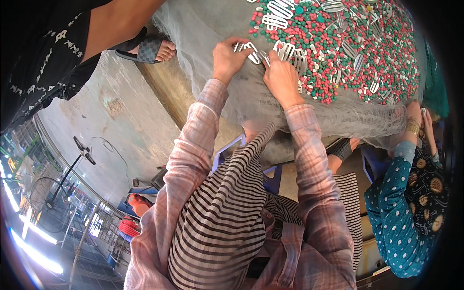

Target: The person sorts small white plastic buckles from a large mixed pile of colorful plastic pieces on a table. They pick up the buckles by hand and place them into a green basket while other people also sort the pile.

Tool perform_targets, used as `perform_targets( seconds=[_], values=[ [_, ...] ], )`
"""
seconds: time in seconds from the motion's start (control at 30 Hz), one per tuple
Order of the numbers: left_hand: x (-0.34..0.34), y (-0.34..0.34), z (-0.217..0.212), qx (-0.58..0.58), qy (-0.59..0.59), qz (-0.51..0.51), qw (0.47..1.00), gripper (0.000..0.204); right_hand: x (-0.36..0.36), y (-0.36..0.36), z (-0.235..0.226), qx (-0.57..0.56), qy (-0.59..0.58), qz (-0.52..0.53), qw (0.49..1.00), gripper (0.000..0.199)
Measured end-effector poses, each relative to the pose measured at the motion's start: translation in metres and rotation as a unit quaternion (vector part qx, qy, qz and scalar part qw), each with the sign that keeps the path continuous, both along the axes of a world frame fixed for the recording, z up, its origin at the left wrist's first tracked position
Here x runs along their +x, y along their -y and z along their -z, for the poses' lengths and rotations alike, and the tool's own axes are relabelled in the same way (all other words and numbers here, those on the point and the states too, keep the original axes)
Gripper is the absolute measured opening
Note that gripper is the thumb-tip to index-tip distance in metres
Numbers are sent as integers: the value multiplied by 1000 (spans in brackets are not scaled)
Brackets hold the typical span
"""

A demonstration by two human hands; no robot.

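My left hand [229,60] and my right hand [282,79] are close together at the near left edge of a heap of small red, green and white pellets [324,72]. Flat silver oval pieces with long slots [253,54] are pinched between the fingers of both hands; how many each hand holds cannot be made out. Just beyond my right fingers, more slotted metal pieces [287,51] lean together on the pellets. Others, such as the slotted metal pieces [275,21] at the top, lie scattered over the heap. Everything rests on a pale grey net [193,43].
A person in black clothing [48,63] is at the upper left, a sandalled foot [157,51] beside the net. At the right, another person's polka-dot sleeve [401,203] reaches the net's edge. A purple stool [227,152] shows below; a standing fan [48,203] is at lower left.
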State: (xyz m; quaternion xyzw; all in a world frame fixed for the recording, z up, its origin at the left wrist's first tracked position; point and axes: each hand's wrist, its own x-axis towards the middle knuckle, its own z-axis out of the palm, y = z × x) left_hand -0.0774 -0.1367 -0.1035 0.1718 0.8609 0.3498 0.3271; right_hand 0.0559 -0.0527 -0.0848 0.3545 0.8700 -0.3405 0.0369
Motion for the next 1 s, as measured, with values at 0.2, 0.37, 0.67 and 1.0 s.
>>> perform_targets(
  seconds=[0.2,0.37,0.67,1.0],
  values=[
    [0,3,9,14,23,-22,999,26,-4,14,-3,87,33,-41,995,22],
    [3,4,14,50,51,-24,997,21,-5,26,9,128,18,-40,991,19],
    [7,-1,14,65,72,-72,993,21,-15,33,8,126,34,-8,991,13],
    [-3,3,-17,117,213,-37,969,20,24,10,-5,-3,-52,113,992,16]
  ],
)
